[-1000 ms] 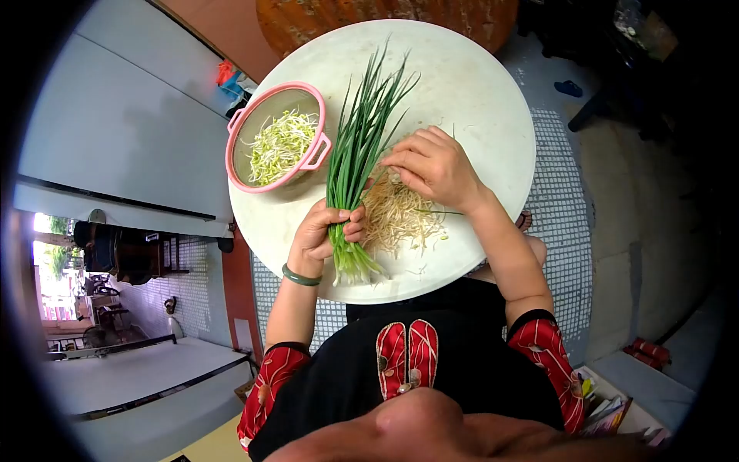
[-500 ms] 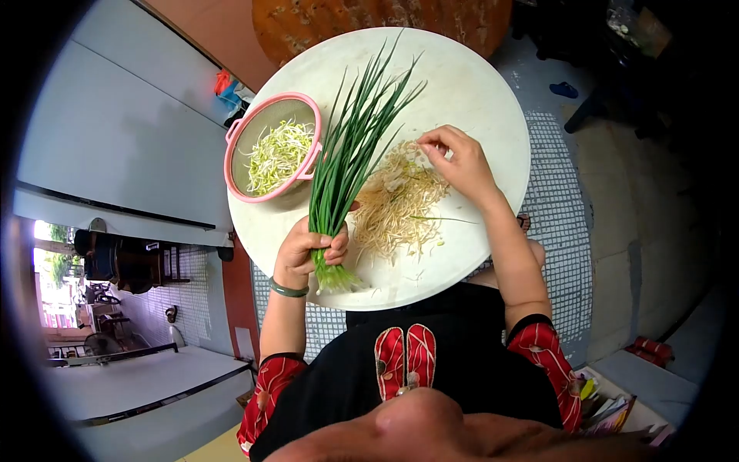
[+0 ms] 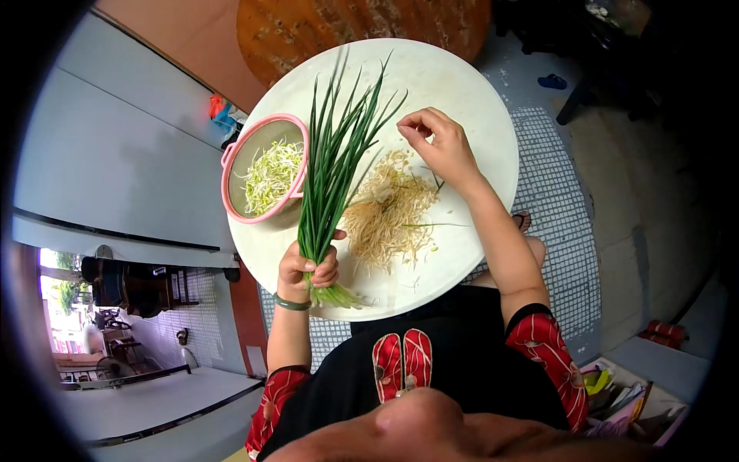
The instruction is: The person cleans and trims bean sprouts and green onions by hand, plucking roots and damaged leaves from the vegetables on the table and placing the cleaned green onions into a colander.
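My left hand (image 3: 308, 269) is wrapped round a bunch of chives (image 3: 336, 162) near its pale cut ends. The long green leaves fan out away from me over the white round table (image 3: 454, 77). My right hand (image 3: 440, 146) hovers right of the leaf tips, thumb and fingers pinched together; whatever is between them is too small to make out. Below that hand lies a loose pile of stringy root ends and scraps (image 3: 392, 219). Left of the chives, a pink-rimmed strainer (image 3: 225, 181) holds trimmed bean sprouts (image 3: 273, 175).
A brown wooden round table (image 3: 362, 23) stands beyond the white one. Pale cabinet-like panels (image 3: 115, 138) run along the left. A box of odds and ends (image 3: 623, 400) is at the lower right. A dark slipper (image 3: 552, 82) lies on the floor.
My right hand has lifted off the edge of the scrap pile and moved away from me, nearer the chive tips. The bunch stays in my left hand. The whole view has shifted slightly.
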`<state>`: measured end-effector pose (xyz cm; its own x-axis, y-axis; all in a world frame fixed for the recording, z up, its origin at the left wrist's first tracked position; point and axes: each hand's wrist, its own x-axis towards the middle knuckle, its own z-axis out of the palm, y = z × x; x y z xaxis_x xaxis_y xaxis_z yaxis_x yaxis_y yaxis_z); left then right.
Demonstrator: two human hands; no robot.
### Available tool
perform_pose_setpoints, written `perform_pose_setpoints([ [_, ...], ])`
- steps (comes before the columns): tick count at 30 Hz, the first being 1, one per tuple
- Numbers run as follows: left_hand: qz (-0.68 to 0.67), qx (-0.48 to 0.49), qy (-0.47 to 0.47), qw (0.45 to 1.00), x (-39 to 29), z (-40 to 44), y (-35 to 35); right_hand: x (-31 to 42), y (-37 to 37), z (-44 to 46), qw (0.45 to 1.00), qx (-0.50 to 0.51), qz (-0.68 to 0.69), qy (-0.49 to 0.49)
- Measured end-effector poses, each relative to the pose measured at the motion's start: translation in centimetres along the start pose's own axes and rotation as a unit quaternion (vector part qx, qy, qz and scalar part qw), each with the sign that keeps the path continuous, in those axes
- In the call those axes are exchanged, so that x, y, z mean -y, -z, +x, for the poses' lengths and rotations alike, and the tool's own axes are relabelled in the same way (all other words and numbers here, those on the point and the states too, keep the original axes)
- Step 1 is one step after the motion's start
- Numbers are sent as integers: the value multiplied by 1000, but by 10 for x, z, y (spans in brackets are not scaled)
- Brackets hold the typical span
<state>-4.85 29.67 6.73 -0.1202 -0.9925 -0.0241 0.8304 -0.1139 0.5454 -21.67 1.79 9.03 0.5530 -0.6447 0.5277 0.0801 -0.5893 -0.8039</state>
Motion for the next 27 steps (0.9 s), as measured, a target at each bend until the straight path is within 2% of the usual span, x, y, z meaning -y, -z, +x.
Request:
perform_pose_setpoints([
  [6, 72, 1, 55, 996, 1, -2, -2, -13, 6, 11, 995, -43, -36, 88],
  [10, 104, -20, 71, 992, 0, -3, -9, -15, 17, 13, 996, -60, 5, 62],
  [13, 260, -123, 83, 954, -16, -12, -25, -29, 31, 13, 993, -104, 51, 12],
  [14, 310, -123, 110, 936, -30, -15, -28, -32, 36, 13, 989, -123, 82, -4],
  [15, 378, -133, 135, 906, -41, -18, -36, -39, 41, 12, 987, -125, 100, -16],
  [19, 554, -149, 136, 808, -50, -19, -44, -48, 62, 5, 984, -130, 114, -45],
  [21, 637, -146, 149, 742, -47, -15, -45, -50, 68, -2, 983, -130, 119, -59],
  [22, 652, -147, 164, 726, -44, -15, -39, -52, 71, -5, 986, -121, 98, -65],
  [23, 693, -149, 145, 690, -42, -14, -39, -53, 71, -7, 987, -116, 90, -69],
  [25, 769, -149, 104, 613, -35, -11, -40, -50, 73, -14, 989, -106, 73, -76],
  [26, 844, -135, 22, 519, -28, -12, -31, -50, 73, -17, 990, -102, 57, -81],
  [27, 879, -144, 0, 454, -23, -9, -29, -49, 73, -19, 991, -96, 41, -84],
])
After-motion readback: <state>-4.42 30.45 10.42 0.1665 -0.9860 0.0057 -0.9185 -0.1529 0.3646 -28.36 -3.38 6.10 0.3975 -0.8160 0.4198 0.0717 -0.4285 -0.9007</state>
